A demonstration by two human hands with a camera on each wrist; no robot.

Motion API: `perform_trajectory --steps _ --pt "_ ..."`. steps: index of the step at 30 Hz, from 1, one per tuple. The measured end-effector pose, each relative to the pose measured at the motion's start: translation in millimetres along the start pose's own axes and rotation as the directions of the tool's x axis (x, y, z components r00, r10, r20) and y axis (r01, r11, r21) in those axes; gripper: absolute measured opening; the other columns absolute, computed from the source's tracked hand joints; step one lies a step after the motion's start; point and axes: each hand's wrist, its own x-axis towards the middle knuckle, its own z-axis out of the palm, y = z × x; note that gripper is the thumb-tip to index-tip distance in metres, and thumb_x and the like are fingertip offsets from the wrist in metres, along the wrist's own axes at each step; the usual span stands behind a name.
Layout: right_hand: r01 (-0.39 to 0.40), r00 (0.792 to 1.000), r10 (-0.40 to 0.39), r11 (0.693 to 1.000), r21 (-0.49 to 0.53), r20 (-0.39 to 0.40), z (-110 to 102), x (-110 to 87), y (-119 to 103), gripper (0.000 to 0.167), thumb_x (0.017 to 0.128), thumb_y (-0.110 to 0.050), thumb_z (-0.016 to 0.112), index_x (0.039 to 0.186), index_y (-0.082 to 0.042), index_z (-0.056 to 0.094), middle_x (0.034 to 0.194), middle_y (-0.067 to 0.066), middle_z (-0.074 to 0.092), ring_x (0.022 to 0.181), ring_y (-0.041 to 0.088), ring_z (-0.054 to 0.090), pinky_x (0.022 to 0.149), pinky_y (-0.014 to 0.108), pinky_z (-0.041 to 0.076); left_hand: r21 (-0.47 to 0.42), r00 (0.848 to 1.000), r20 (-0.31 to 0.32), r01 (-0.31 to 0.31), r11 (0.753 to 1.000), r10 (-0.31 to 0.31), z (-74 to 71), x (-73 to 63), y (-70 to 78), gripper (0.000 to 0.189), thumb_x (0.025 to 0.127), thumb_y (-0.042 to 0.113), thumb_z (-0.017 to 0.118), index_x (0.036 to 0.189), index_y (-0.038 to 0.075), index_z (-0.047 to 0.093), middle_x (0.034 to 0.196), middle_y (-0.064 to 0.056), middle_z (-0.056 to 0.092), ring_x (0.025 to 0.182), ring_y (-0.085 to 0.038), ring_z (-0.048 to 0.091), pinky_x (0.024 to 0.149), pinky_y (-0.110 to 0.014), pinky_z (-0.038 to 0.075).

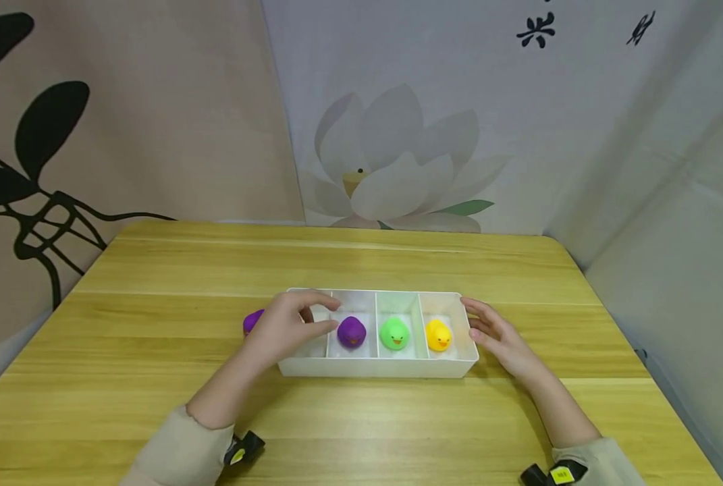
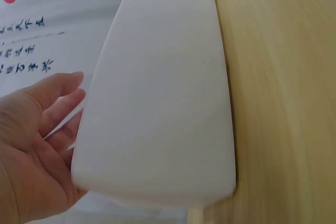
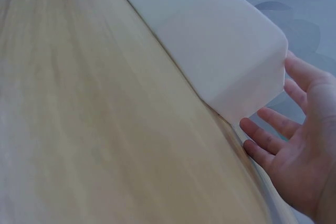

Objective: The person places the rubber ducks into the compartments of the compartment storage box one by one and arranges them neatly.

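A white divided box (image 1: 373,368) stands on the table. It holds a purple rubber duck (image 1: 352,332), a green rubber duck (image 1: 394,333) and a yellow rubber duck (image 1: 438,335), each in its own compartment. My left hand (image 1: 288,324) is above the box's left end, thumb and forefinger apart with nothing between them, tips close to the purple duck. It partly hides the leftmost compartment. At the box's right end my right hand (image 1: 501,337) has its fingers loosely spread, the tips right at the end wall, as the right wrist view also shows.
Another purple object (image 1: 252,321) lies left of the box, mostly hidden behind my left hand. The wooden table (image 1: 361,432) reaches back to a wall hanging (image 1: 410,155) with a printed flower. A pale curtain (image 1: 671,223) hangs along the right side.
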Motion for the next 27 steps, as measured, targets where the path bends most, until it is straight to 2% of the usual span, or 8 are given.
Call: perform_trajectory --steps 5,8,13,21,27 --pt "0.006 1.000 -0.006 1.000 -0.004 0.003 0.0 1.0 0.1 0.052 0.100 -0.010 0.051 0.148 -0.006 0.031 0.150 0.017 0.030 0.128 0.039 0.038 0.094 0.021 0.041 -0.048 0.998 -0.049 -0.044 0.998 0.042 -12.2 -8.2 -7.0 0.022 0.081 0.010 0.077 0.103 0.009 0.074 0.105 0.000 0.069 0.064 -0.017 0.053 0.051 -0.025 0.042" --pt "0.010 1.000 -0.010 1.000 0.000 0.005 0.4 0.8 0.1 0.052 0.100 -0.009 0.050 0.148 -0.005 0.031 0.150 0.018 0.030 0.128 0.040 0.038 0.094 0.021 0.041 -0.064 0.997 -0.069 -0.046 0.997 0.042 -20.5 -13.1 -10.5 0.023 0.081 0.010 0.077 0.104 0.008 0.074 0.104 0.001 0.069 0.064 -0.018 0.053 0.051 -0.026 0.043" --pt "0.011 1.000 -0.011 1.000 0.007 0.003 0.8 0.4 1.4 0.052 0.099 -0.009 0.050 0.147 -0.004 0.031 0.149 0.020 0.029 0.129 0.042 0.036 0.094 0.021 0.041 -0.065 0.997 -0.079 -0.005 0.998 0.000 -32.1 -21.6 -17.0 0.022 0.082 0.012 0.077 0.103 0.011 0.074 0.101 -0.001 0.067 0.065 -0.020 0.052 0.052 -0.026 0.044" --pt "0.005 1.000 -0.005 1.000 -0.007 -0.006 0.4 0.3 1.3 0.052 0.099 -0.009 0.051 0.147 -0.004 0.032 0.149 0.019 0.030 0.127 0.032 0.041 0.094 0.020 0.041 -0.047 0.995 -0.090 0.037 0.998 -0.041 -46.1 -34.5 -34.2 0.023 0.082 0.014 0.077 0.105 0.010 0.073 0.101 -0.004 0.066 0.069 -0.021 0.052 0.055 -0.027 0.045" --pt "0.005 1.000 -0.005 1.000 -0.003 0.000 0.4 -0.4 -0.6 0.052 0.100 -0.010 0.051 0.148 -0.005 0.031 0.150 0.018 0.030 0.128 0.041 0.038 0.094 0.020 0.041 -0.023 0.994 -0.088 0.060 0.998 -0.062 -58.5 -41.4 -47.3 0.027 0.083 0.015 0.077 0.109 0.012 0.072 0.100 -0.007 0.067 0.071 -0.022 0.054 0.054 -0.028 0.045"
